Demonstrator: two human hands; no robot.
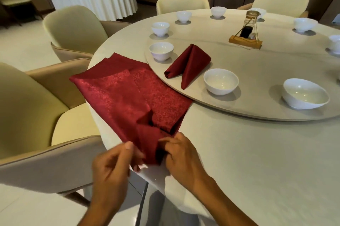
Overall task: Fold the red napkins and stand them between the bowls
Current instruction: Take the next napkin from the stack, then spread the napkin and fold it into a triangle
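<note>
Pinching the flat napkin's (pixel 128 95) near corner, both hands, left (pixel 112 167) and right (pixel 181 157), keep a closed grip at the tabletop (pixel 257 152) edge, lower centre.

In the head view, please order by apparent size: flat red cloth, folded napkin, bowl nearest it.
1. flat red cloth
2. folded napkin
3. bowl; it looks close to the napkin, so this rank is unsure.

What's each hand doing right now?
Left hand: pinching the near edge of the napkin.
Right hand: fingers curled round the same napkin's bunched near corner.
</note>
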